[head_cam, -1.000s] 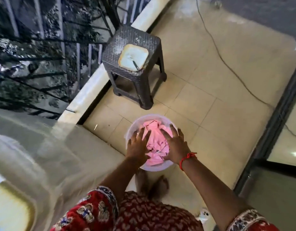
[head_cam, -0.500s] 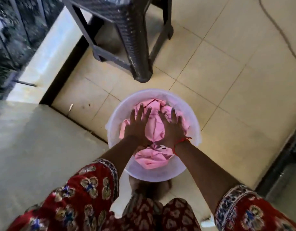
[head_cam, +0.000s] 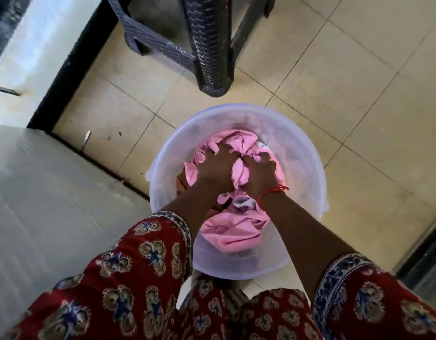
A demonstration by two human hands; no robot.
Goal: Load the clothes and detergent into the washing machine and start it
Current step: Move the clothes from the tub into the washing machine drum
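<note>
Reaching down from the bottom of the view, two forearms come out of red patterned sleeves [head_cam: 128, 271] and meet inside a pale plastic tub [head_cam: 307, 165] that stands on the tiled floor [head_cam: 374, 99]. Both hands are sunk into the pink clothes [head_cam: 233, 231] piled in the tub. The left hand [head_cam: 218, 169] has its fingers curled down into the cloth at the far side of the heap, so its grip is clamped on the pink fabric. The right hand [head_cam: 260, 175], just beside it and almost touching, bunches a fold of the same fabric between itself and the left hand, fingers bent over the cloth; its grip too is closed on the clothes. A red thread bracelet [head_cam: 273, 191] sits on the right wrist. A bit of white fabric shows under the pink near the right wrist and again at the far edge of the heap, and something orange-brown shows low on the left side of the pile.

To the left of the tub, a large light grey surface [head_cam: 52, 204] fills the lower left of the view, its edge close to the tub rim. Beyond the tub stands a dark woven-pattern stool [head_cam: 209, 45], one leg planted near the tub's far rim. Farther left, a black strip [head_cam: 72, 62] runs along the floor edge beside a white ledge [head_cam: 23, 57].
</note>
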